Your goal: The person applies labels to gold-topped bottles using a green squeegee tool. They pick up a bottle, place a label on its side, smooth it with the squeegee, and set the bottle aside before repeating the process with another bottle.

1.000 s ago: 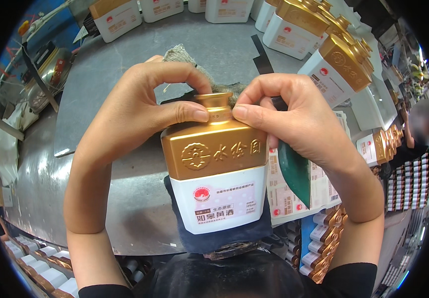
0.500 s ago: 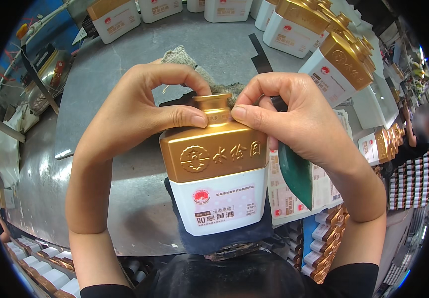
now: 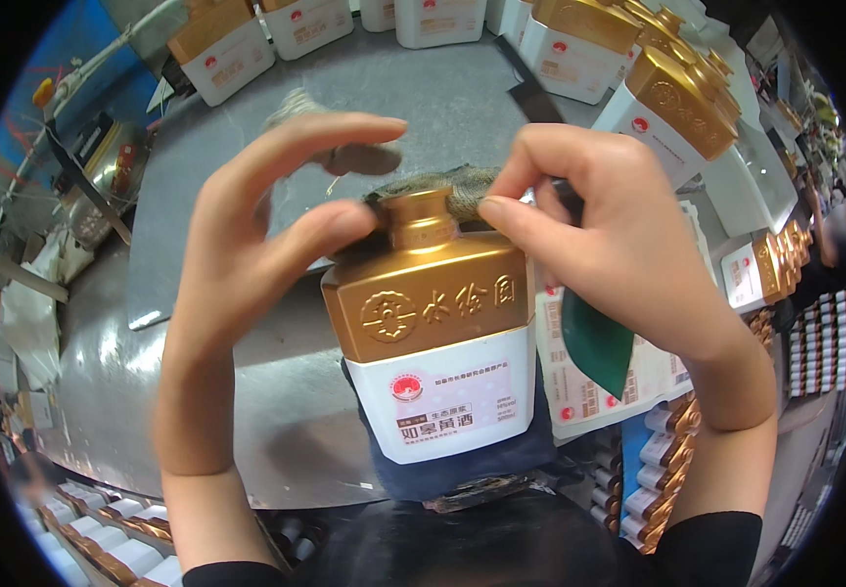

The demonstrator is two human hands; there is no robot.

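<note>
A flat bottle [image 3: 442,391], gold above and white below with a red round mark, leans back on a dark blue cloth pad [image 3: 413,479] in front of me. My left hand [image 3: 276,196] has its thumb and fingers spread apart, just left of the gold neck [image 3: 421,220] and off it. Thumb and forefinger of my right hand [image 3: 589,205] are pressed together just right of the neck, above the gold shoulder. A green blade-like scraper [image 3: 594,342] hangs from the right hand's curled fingers, its dark grip partly hidden.
Behind the neck lies a grey-green rag [image 3: 467,186]. Printed label sheets [image 3: 570,406] lie to the right. Similar bottles [image 3: 305,27] line the metal table's [image 3: 423,108] far edge, with more [image 3: 672,108] at far right. A black strip [image 3: 535,93] lies beyond my right hand. Bottle crates [image 3: 110,548] stand lower left.
My left hand has let go of the bottle's neck, its fingers opening up and away. My right hand has shifted slightly right, off the neck, with the scraper still in it.
</note>
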